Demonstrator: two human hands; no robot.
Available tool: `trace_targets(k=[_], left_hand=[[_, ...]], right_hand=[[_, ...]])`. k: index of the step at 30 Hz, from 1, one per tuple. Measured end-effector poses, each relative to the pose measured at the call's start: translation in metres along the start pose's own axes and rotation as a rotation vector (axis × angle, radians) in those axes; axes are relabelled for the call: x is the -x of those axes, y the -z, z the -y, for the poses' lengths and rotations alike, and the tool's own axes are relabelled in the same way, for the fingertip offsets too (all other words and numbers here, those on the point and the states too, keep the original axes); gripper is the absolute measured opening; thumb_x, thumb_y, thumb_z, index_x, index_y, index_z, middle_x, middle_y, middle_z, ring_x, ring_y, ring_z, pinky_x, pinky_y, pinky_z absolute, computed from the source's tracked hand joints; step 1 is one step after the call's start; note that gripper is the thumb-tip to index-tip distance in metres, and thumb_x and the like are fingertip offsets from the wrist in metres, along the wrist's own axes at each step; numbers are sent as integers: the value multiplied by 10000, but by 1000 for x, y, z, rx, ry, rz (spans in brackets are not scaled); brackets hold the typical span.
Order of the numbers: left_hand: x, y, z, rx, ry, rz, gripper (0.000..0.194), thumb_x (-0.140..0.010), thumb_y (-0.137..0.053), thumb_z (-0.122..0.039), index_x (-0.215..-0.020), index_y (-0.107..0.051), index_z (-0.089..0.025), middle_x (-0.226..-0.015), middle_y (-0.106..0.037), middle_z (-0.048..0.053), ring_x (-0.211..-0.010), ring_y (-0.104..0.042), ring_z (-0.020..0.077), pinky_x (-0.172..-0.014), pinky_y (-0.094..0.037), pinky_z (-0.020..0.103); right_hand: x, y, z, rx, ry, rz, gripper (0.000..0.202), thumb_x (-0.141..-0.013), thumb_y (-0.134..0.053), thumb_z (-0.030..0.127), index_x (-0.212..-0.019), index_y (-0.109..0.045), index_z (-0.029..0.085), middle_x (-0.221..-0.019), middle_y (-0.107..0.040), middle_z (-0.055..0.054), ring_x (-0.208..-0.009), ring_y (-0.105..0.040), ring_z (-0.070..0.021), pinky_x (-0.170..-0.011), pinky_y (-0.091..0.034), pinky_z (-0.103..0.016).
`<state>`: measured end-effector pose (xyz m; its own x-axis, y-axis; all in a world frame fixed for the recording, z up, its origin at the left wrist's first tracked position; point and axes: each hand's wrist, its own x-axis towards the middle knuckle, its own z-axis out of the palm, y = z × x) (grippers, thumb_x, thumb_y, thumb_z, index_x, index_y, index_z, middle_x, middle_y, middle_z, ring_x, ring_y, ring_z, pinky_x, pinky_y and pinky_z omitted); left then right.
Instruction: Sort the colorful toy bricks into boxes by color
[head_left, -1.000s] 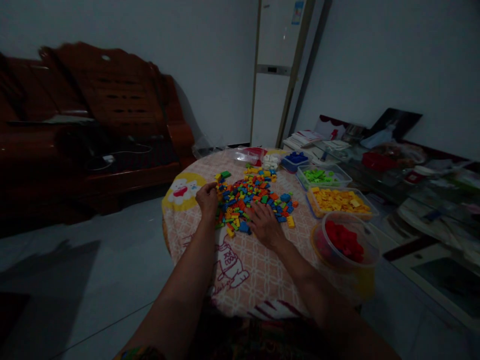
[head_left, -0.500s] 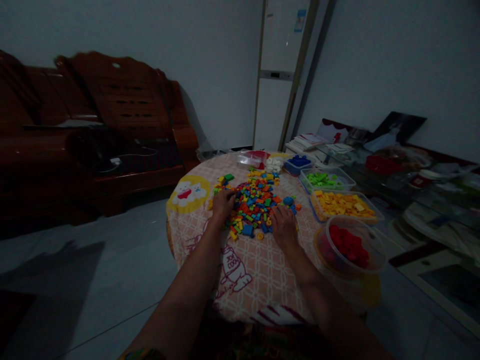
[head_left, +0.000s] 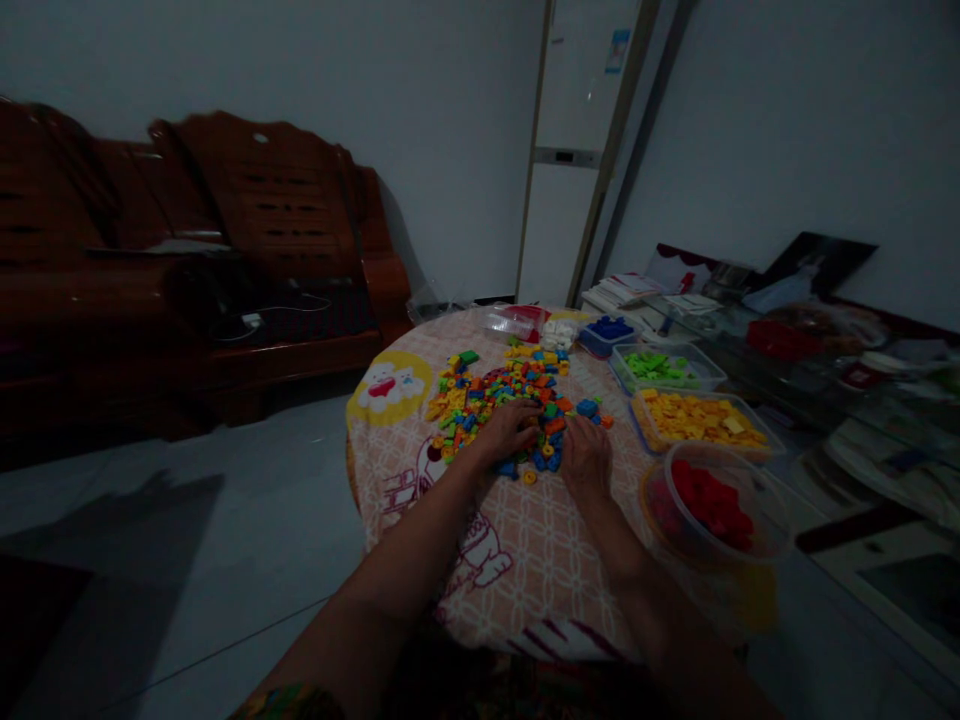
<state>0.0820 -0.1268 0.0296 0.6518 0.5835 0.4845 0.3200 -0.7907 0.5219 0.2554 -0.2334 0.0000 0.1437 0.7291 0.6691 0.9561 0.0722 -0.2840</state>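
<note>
A pile of small toy building bricks in mixed colours lies on the round cloth-covered table. Over the front of it reaches my left hand, its fingers apart and pointing right among the bricks. I see nothing held in it. At the pile's right edge rests my right hand, fingers curled and close together; whatever they hold, if anything, is hidden. An orange brick lies between the two hands, and a blue brick sits just beyond the right one. A yellow round piece is near the pile's front.
Along the table's right side stand tubs of red bricks, yellow bricks, green bricks and blue bricks. White bricks and a clear plastic tray are at the back. A cluttered glass table adjoins on the right.
My left hand has moved right and nearer, from the pile's left side to its front middle, close to my right hand. My right hand stays at the right edge. The view has shifted slightly left.
</note>
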Motion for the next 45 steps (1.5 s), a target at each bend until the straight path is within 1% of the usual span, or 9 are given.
trace_targets(k=[6,10,13,18,23,28,34,37,45], left_hand=[[0,-6,-12,76,-113,8,357,-909,-647,-307,-1229,-729,-172,-1292,-697,165,-1223,-649,269,-1045,-512,409],[0,4,-9,92,-52,-75,318,-921,-621,-308,-1197,-744,-210,-1241,-728,127,-1188,-663,253,-1035,-515,412],[3,24,2,78,100,-219,270,-889,-646,-288,-1118,-775,-226,-1190,-753,97,-1136,-681,255,-1031,-515,419],[18,65,34,104,480,-573,269,-834,-618,-227,-1031,-795,-180,-1064,-785,80,-974,-717,237,-916,-556,367],[31,77,55,118,731,-707,318,-807,-576,-211,-1031,-794,-149,-982,-791,71,-896,-730,223,-844,-565,331],[25,69,49,102,701,-618,302,-805,-608,-219,-1037,-791,-158,-998,-790,67,-934,-723,221,-879,-554,328],[20,60,46,-32,444,-266,502,-723,-783,-314,-1207,-733,-192,-1289,-698,105,-1219,-627,289,-1079,-471,431],[21,56,50,-132,408,-128,574,-694,-808,-276,-1255,-708,-213,-1346,-657,117,-1289,-576,314,-1126,-428,484],[24,55,58,-227,453,-175,511,-748,-668,-135,-1250,-714,-217,-1404,-628,120,-1321,-564,300,-1140,-428,458]], right_hand=[[0,1,-4,21,-16,9,434,-1053,-329,271,-1243,-683,107,-1261,-700,-183,-1225,-584,-279,-1101,-375,-450],[0,0,-6,34,-24,22,440,-1049,-330,264,-1252,-690,112,-1275,-697,-181,-1231,-589,-274,-1106,-376,-442],[0,-1,-7,22,-33,20,437,-1044,-335,257,-1251,-696,123,-1281,-699,-177,-1236,-588,-277,-1097,-386,-446],[2,-3,-9,21,-19,-11,429,-1045,-346,270,-1252,-693,126,-1266,-708,-167,-1235,-590,-283,-1109,-378,-460],[3,-6,-11,29,-9,-3,406,-1036,-363,239,-1257,-686,133,-1251,-709,-161,-1228,-596,-273,-1105,-386,-457],[1,-5,-8,-16,35,8,420,-1041,-349,253,-1255,-692,138,-1293,-688,-175,-1251,-578,-284,-1114,-394,-495],[2,-3,15,-88,280,169,416,-1032,-418,280,-1375,-626,171,-1471,-584,-150,-1382,-485,-295,-1187,-336,-539],[5,-4,19,-142,342,240,410,-1015,-478,301,-1380,-615,176,-1435,-619,-133,-1391,-491,-291,-1210,-319,-549],[7,3,11,-251,251,138,285,-953,-548,247,-1177,-711,184,-1331,-680,-133,-1322,-548,-284,-1170,-391,-552]])
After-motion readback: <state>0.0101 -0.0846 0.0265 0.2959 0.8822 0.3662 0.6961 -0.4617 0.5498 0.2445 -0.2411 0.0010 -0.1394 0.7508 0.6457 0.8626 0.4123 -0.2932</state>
